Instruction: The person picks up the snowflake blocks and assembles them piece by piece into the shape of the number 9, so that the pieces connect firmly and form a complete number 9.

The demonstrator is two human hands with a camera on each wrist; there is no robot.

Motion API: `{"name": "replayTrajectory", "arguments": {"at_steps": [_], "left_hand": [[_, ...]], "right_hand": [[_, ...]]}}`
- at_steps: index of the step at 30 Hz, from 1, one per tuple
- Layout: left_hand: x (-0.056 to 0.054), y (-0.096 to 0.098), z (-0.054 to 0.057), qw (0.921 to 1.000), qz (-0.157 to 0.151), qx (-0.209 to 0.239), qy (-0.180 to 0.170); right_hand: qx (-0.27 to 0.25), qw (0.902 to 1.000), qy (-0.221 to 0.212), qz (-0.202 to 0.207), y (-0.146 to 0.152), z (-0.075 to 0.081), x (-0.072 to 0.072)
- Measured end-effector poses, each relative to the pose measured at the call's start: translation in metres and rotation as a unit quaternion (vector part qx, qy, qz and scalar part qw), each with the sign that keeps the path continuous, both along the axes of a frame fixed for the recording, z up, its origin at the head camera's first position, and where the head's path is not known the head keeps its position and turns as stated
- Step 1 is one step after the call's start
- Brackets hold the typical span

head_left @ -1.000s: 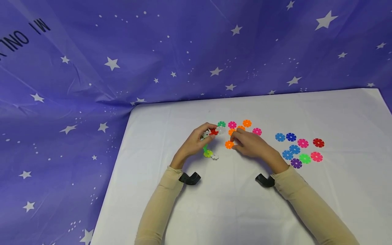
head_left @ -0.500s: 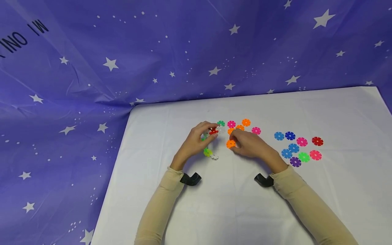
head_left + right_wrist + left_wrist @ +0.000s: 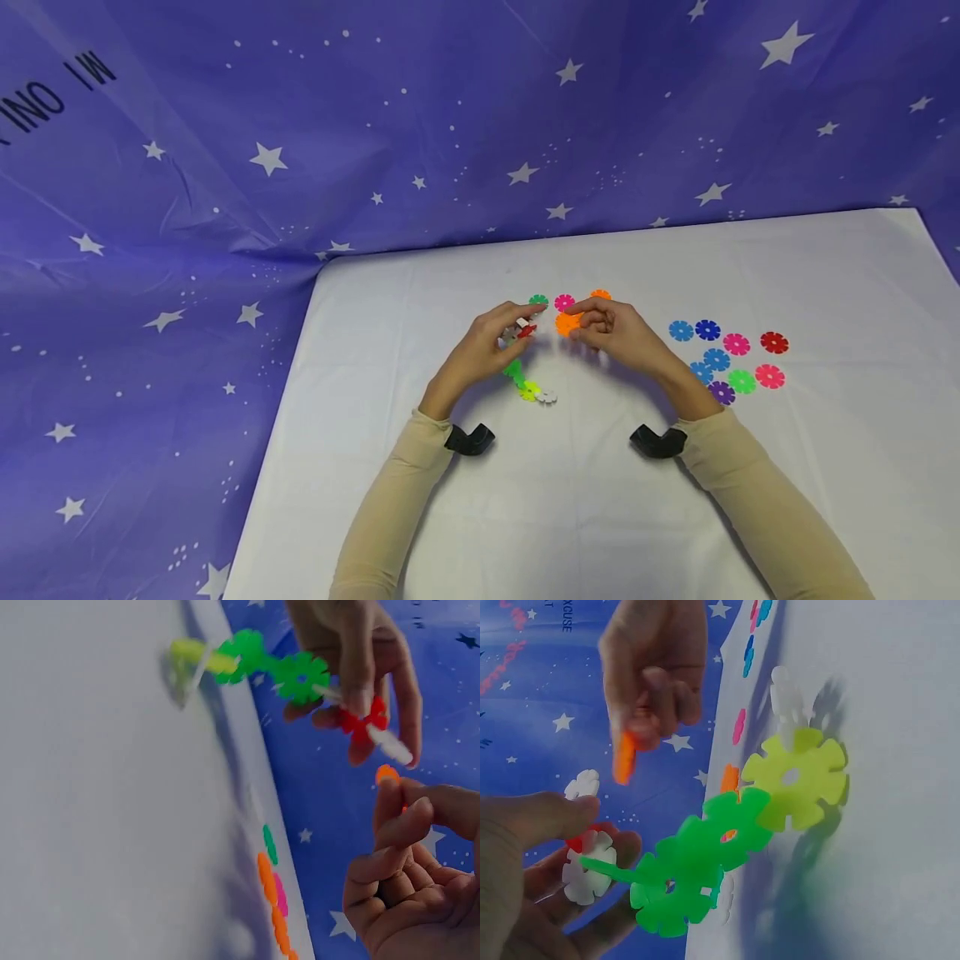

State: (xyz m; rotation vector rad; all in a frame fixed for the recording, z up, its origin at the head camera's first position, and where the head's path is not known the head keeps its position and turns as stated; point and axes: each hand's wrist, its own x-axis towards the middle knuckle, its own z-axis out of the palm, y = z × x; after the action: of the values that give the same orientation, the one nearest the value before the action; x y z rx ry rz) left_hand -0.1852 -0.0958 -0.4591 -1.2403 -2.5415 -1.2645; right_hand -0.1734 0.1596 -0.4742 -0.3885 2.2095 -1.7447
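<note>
My left hand (image 3: 483,343) grips the upper end of a linked chain of notched plastic snowflake discs. In the left wrist view its thumb and fingers close about a red disc (image 3: 575,844) between two white ones. Two green discs (image 3: 739,829), a yellow disc (image 3: 810,780) and a white disc (image 3: 784,705) hang in line below, the lowest near the cloth. Between thumb and index finger, my right hand (image 3: 626,336) pinches an orange snowflake disc (image 3: 566,324). In the right wrist view, the orange disc's edge faces the chain's white end disc (image 3: 391,745), a small gap apart.
Loose discs lie flat beyond the hands, including a dark green one (image 3: 537,301), a pink one (image 3: 565,302) and an orange one (image 3: 600,294). Several more, such as a red disc (image 3: 774,342), are grouped to the right. White cloth (image 3: 570,492) covers the table; a purple starry curtain (image 3: 420,125) stands behind.
My right hand has raised the orange disc off the table and brought it closer to the chain. My left hand has tilted and lifted the chain, whose lower end has swung right.
</note>
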Motion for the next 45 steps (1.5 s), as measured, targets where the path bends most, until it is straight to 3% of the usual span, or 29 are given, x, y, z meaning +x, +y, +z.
{"name": "replayTrajectory", "arguments": {"at_steps": [8,14,20,28,38,45], "left_hand": [[0.002,0.003,-0.002,0.9982,0.02,0.011,0.056],[0.004,0.004,-0.001,0.9949,0.037,0.014,0.092],[0.006,0.005,0.001,0.9934,0.041,0.013,0.106],[0.007,0.007,0.005,0.9912,0.045,0.02,0.123],[0.008,0.009,0.005,0.9899,0.039,0.025,0.134],[0.01,0.011,0.006,0.9876,0.047,0.025,0.147]], "right_hand": [[-0.078,0.9954,-0.053,0.019,0.002,0.008,0.004],[-0.092,0.9939,-0.058,0.019,0.002,0.011,0.006],[-0.113,0.9912,-0.067,0.008,0.002,0.012,0.006],[-0.206,0.9723,-0.103,0.038,0.001,0.014,0.006],[-0.214,0.9677,-0.131,0.018,0.001,0.015,0.007],[-0.194,0.9725,-0.128,0.017,-0.003,0.015,0.007]]}}
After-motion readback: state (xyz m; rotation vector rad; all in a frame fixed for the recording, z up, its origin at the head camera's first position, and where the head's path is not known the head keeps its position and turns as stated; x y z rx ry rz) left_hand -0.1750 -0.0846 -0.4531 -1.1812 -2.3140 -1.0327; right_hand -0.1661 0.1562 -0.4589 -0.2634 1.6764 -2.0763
